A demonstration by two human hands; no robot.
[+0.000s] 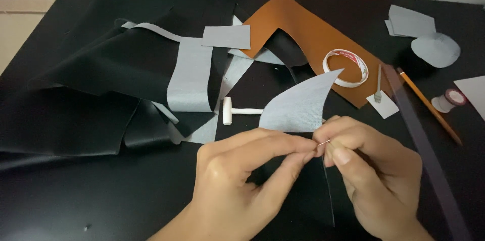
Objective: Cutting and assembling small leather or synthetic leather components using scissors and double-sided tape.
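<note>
My left hand (242,175) and my right hand (371,175) meet over the near middle of the black table (91,200). Between their fingertips is a thin needle (323,143), pinched by the right thumb and forefinger, with the left fingertips touching its end. A dark thread (329,195) hangs down from there. A curved grey fabric piece (300,104) rises just behind the fingers; whether a hand holds it I cannot tell. A small white mallet (237,113) lies left of that piece.
Black leather sheets (101,69) with grey backing strips cover the left. A brown leather piece (303,29), a roll of white tape (346,67), a pronged punch (378,87), a dark ruler (424,145), a pencil (429,104), a thread spool (449,99) and grey cut-outs (434,49) lie to the right.
</note>
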